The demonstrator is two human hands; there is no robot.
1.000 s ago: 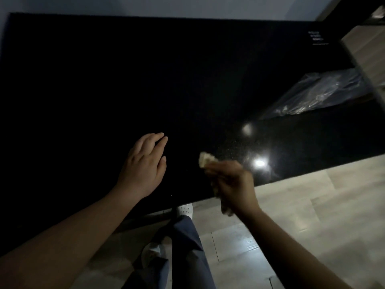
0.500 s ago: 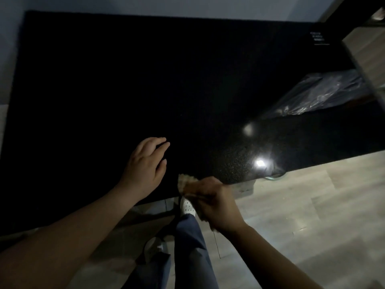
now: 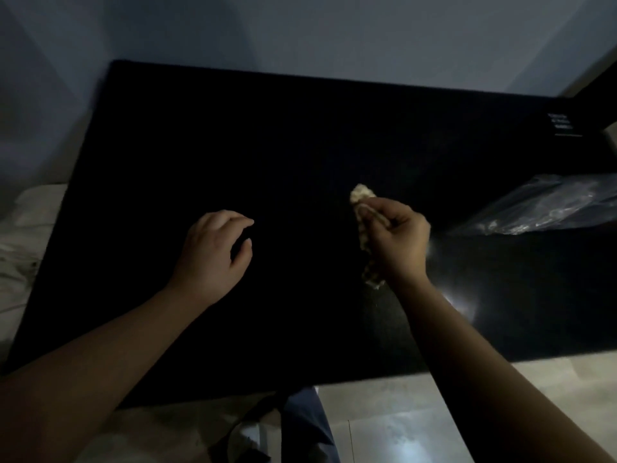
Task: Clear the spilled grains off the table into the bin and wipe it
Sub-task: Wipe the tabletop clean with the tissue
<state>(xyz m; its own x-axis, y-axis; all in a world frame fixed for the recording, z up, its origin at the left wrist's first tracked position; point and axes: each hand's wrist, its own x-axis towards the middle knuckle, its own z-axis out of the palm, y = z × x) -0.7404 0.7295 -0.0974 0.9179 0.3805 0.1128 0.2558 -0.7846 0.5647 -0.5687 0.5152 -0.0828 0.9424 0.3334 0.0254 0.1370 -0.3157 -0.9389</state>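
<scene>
Head view: our right hand [image 3: 397, 242], centre-right, grips a crumpled cloth [image 3: 360, 193], likely to wipe the table [image 3: 300, 128]; left hand [image 3: 210, 255], loosely curled, empty, probably steadies us.

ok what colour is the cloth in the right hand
The cloth is pale cream-beige, showing best in the head view.
</scene>
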